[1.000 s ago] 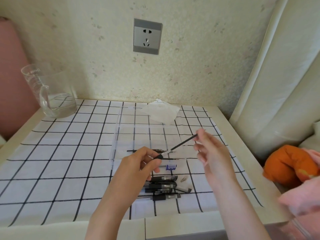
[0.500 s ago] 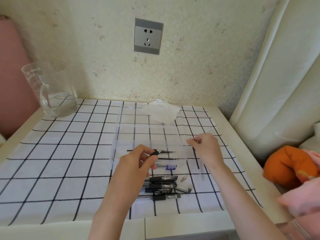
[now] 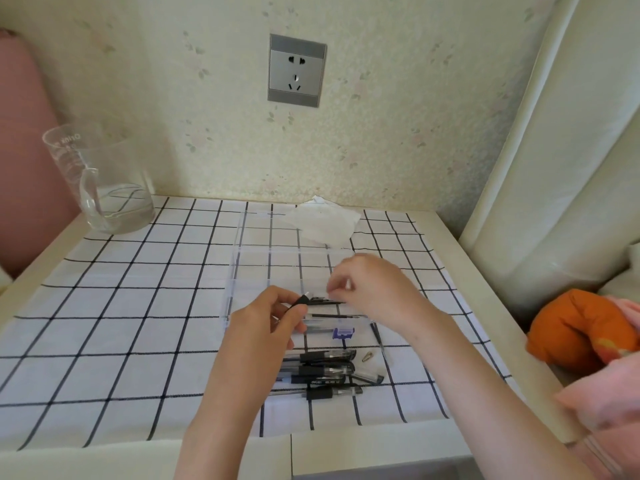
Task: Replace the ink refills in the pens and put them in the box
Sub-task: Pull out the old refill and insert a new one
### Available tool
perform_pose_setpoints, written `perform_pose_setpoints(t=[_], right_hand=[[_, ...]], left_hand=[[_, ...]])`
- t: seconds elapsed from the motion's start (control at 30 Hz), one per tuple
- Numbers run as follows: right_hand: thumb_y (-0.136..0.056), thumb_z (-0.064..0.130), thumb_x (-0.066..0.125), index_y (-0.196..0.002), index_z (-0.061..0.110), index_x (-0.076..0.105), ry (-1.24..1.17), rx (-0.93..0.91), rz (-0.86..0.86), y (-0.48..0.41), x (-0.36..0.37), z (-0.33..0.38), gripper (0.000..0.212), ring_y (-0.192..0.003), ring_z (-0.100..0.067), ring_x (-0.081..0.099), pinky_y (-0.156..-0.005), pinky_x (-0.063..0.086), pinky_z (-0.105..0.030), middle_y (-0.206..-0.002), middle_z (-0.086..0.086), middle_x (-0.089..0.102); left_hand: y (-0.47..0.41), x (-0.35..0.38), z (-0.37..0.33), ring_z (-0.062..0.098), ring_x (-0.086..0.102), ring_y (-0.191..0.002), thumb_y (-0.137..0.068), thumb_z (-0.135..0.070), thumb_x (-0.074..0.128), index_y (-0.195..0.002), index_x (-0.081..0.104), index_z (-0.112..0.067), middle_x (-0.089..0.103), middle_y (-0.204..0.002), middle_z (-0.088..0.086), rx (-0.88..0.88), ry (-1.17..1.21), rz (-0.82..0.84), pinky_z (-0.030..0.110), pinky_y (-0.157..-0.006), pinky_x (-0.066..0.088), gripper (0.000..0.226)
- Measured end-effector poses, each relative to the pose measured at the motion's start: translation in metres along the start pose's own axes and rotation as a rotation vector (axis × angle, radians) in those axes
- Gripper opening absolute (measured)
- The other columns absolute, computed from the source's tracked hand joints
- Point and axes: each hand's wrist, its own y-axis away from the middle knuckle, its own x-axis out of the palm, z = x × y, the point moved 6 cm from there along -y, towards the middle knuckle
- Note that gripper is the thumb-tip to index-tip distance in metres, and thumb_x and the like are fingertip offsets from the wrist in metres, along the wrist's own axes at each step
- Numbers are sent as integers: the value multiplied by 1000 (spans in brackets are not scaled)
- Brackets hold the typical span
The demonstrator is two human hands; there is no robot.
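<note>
Two hands at work | left hand [image 3: 273, 317] pinches pen barrel [image 3: 302, 301], open end toward the right | right hand [image 3: 367, 289] fingers curled over clear box [image 3: 239, 271], likely picking a refill [image 3: 332, 316]; contact unclear | spare pens [image 3: 322, 372] on counter [image 3: 104, 306] nearside.

A clear glossy plastic box [image 3: 239, 271], a matt checked cloth [image 3: 138, 306], a crumpled paper tissue [image 3: 325, 223] and a smooth glass jug [image 3: 100, 181] are seen.

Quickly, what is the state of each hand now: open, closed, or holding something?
Left hand: closed on a pen barrel.
Right hand: fingers pinched over the clear box; what they hold cannot be told.
</note>
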Motion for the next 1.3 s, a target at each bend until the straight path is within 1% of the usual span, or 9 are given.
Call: perform_pose_setpoints(t=[0.07,0.13,0.53,0.67,0.77,0.87,1.0,1.13,1.3], right_hand=[[-89,21,60,-93,19,69,101,-31,146,-9,17,13,10,-83,-14,57,-68,38,-25,-87,6,62],[-89,17,57,-82,20,60,182,-34,226,-16,29,18,8,-78,-20,54,-56,33,-23,-75,5,55],[-86,13,53,-81,18,53,309,-97,213,-22,30,19,7,-72,-22,51,-50,25,-25,-68,5,43],[-84,16,57,-97,26,53,21,-72,138,-15,8,17,17,-77,-12,54,-60,36,-27,-87,7,63],[-86,12,57,-96,28,58,-394,-55,65,-5,-8,15,19,-64,-8,52,-63,44,-27,-76,5,63],[-91,5,51,-95,19,71,-734,-41,-5,4,-15,9,24,-64,-8,55,-61,45,-22,-76,0,67],[-88,-9,51,-107,4,69,-1196,-61,29,14,-7,2,29,-73,-14,60,-61,45,-25,-89,-11,70],[-78,7,65,-101,3,68,-1353,-18,-50,19,-3,-5,24,-62,-13,58,-55,46,-21,-75,-7,68],[-94,26,51,-85,4,68,-1315,118,-355,20,-8,-16,29,-43,-11,45,-40,31,-18,-60,-5,60]], left_hand=[[1,1,-1,-5,54,-52,-90,-26,56,-83,55,-35,67,-69,-8,2,-9,3,4,-54,42,12],[1,0,-2,-5,54,-52,-90,-26,56,-80,55,-36,67,-68,-8,7,-18,5,6,-54,43,14],[1,1,-1,-3,54,-53,-90,-27,55,-84,56,-35,67,-69,-8,14,-41,8,14,-57,43,10],[0,1,-2,-3,54,-53,-90,-29,55,-86,56,-35,67,-69,-8,27,-44,1,10,-56,42,7],[-1,-1,-1,-2,53,-52,-89,-28,56,-88,58,-31,67,-69,-7,25,-16,-8,5,-53,41,4],[0,-1,-1,-2,53,-52,-89,-27,56,-89,58,-30,67,-69,-6,23,3,-9,5,-51,40,3],[1,-1,-2,-2,53,-51,-89,-26,57,-90,59,-29,67,-68,-6,31,16,-9,5,-50,40,4],[2,-3,-3,-1,53,-51,-89,-26,57,-89,59,-30,68,-69,-6,37,17,-11,6,-50,40,4],[2,-3,-3,-2,52,-50,-89,-25,57,-89,58,-30,68,-69,-6,31,37,-4,5,-49,39,5]])
